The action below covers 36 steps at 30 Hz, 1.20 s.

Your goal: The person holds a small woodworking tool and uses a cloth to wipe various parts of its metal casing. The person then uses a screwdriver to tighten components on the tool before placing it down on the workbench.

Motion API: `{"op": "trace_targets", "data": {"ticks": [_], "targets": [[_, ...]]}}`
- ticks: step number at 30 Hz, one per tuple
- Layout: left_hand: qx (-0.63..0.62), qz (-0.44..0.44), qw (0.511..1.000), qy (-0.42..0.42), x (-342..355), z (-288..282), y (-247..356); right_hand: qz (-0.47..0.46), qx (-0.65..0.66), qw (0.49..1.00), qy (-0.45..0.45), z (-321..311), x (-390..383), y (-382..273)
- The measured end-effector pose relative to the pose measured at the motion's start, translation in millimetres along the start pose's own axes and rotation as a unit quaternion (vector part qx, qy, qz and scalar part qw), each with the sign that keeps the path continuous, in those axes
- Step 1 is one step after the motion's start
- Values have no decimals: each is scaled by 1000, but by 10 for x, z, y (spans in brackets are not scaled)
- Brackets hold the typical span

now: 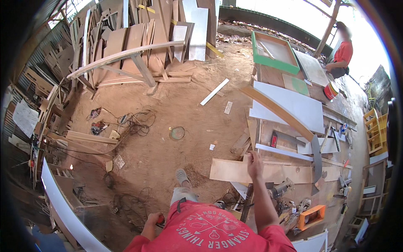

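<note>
My right hand (255,164) is raised over the left edge of the workbench with its fingers curled closed. Whatever it may hold is hidden. Below it lies a long pale wood board (228,169), and a narrow white strip (283,152) starts just to its right. I cannot tell whether the hand touches either one. Low by my left hip, my left hand (152,219) is closed around a small red object (160,219); its kind cannot be made out.
White panels (289,105), a brown-edged board (277,111), a green-framed tray (275,53) and an orange box frame (311,217) crowd the bench. A person in red (342,52) stands at the far right. Tangled cables (138,122) and offcuts litter the dirt floor; sheets (111,50) lean at the back.
</note>
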<state>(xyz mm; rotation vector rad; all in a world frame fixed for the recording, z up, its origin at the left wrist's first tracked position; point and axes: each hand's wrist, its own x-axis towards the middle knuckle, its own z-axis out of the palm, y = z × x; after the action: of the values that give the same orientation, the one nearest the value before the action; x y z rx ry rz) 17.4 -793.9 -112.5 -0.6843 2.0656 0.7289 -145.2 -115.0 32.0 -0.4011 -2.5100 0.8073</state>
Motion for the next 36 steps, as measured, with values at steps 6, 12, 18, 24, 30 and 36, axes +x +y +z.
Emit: {"op": "trace_targets", "data": {"ticks": [6, 12, 18, 24, 30, 36], "targets": [[132, 192, 972, -18, 895, -814, 938, 64, 76, 994, -35, 716, -178, -861], [94, 182, 979, -3, 1451, -1823, 2022, 161, 118, 961, -192, 1643, 120, -2043], [-33, 254, 950, -177, 1655, -2365, 3021, 59, 181, 913, -362, 2557, 743, -3096], [-121, 369, 878, -278, 923, -3004, 4366, -41, 148, 837, -525, 2951, 1264, -3639], [-53, 399, 860, -312, 1272, -3015, 4955, -42, 254, 840, -478, 2773, 1900, -3742], [2, 399, 877, -268, 1463, -3386, 5736, 30, 296, 830, -473, 3150, 2718, -3444]]}}
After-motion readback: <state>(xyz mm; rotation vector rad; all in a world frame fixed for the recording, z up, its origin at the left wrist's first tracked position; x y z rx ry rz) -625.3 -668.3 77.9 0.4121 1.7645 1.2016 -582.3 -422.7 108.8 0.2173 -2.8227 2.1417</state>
